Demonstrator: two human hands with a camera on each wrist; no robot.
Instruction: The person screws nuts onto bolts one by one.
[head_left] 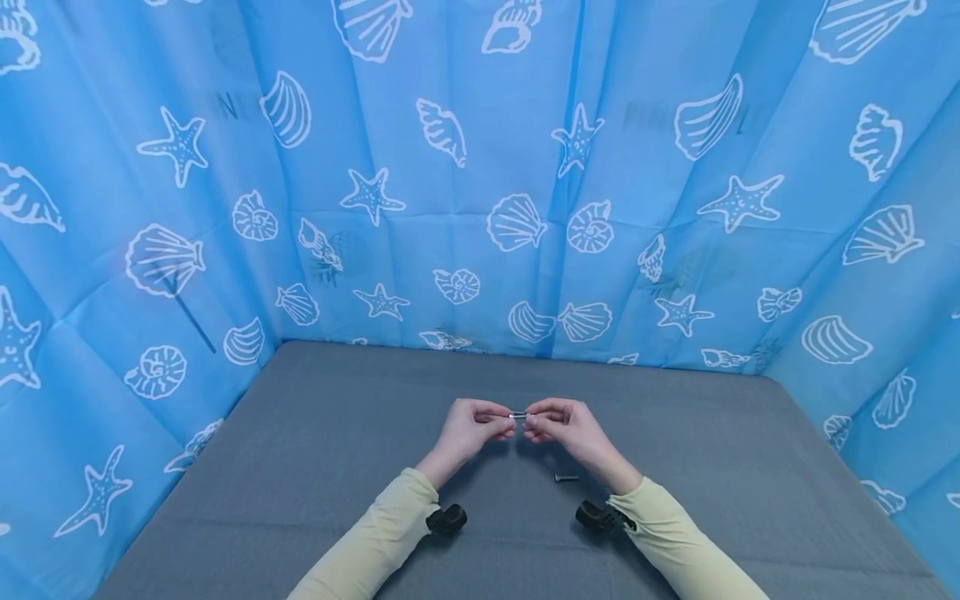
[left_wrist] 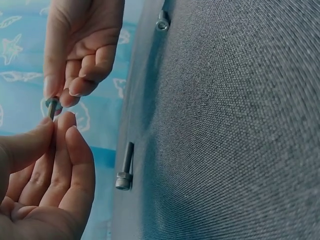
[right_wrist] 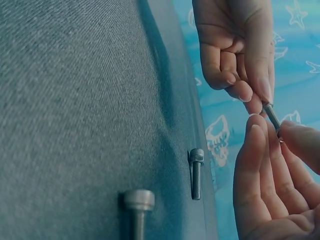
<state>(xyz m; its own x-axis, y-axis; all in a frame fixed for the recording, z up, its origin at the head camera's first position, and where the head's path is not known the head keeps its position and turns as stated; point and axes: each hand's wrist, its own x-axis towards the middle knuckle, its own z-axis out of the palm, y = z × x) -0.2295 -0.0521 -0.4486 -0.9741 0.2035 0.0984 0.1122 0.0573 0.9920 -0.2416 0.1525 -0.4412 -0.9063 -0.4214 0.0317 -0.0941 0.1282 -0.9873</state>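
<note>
Between my hands, over the middle of the table, a small metal bolt (head_left: 519,416) is held end to end. My left hand (head_left: 468,429) pinches one end between thumb and fingers; my right hand (head_left: 566,427) pinches the other. A ring-like wider part (left_wrist: 53,102) of it shows at the right fingertips in the left wrist view; whether this is a nut or the head I cannot tell. Below my right hand lies a socket-head bolt (head_left: 566,478). Another bolt (right_wrist: 196,172), with a nut up against its head, lies on the table in both wrist views.
The grey cloth-covered table (head_left: 337,417) stretches to both sides. A blue curtain (head_left: 465,192) with white shells and starfish stands behind and beside it. Black wrist devices (head_left: 447,519) sit at both cuffs, low over the cloth.
</note>
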